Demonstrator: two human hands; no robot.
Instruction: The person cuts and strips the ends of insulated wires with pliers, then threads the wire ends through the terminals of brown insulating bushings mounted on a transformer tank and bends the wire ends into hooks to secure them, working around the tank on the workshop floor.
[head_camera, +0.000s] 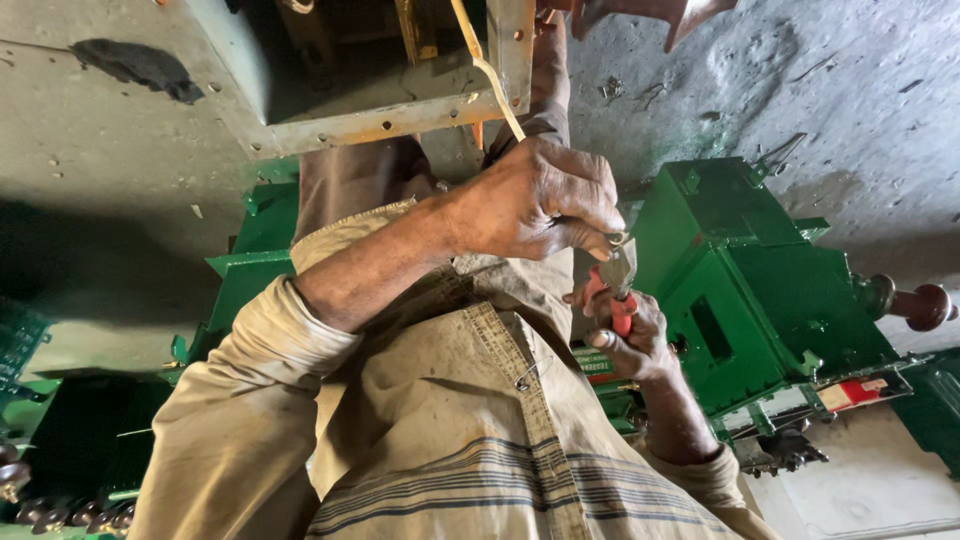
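My left hand (540, 200) is closed on a thin pale wire (490, 75) that runs up to a rusty grey metal frame (400, 115). Its fingertips meet the jaws of a pair of red-handled pliers (620, 280). Just below, my right hand (630, 335) grips the red handles, with the jaws pointing up at the left fingertips. Both hands are in front of my beige striped shirt (450, 430). Whether the pliers' jaws bite the wire is hidden by my fingers.
A green metal box (740, 270) with an opening stands at the right, with brown insulators (925, 305) beyond it. More green metal parts (245, 270) lie at the left. Grey concrete floor (850, 100) with small debris shows behind.
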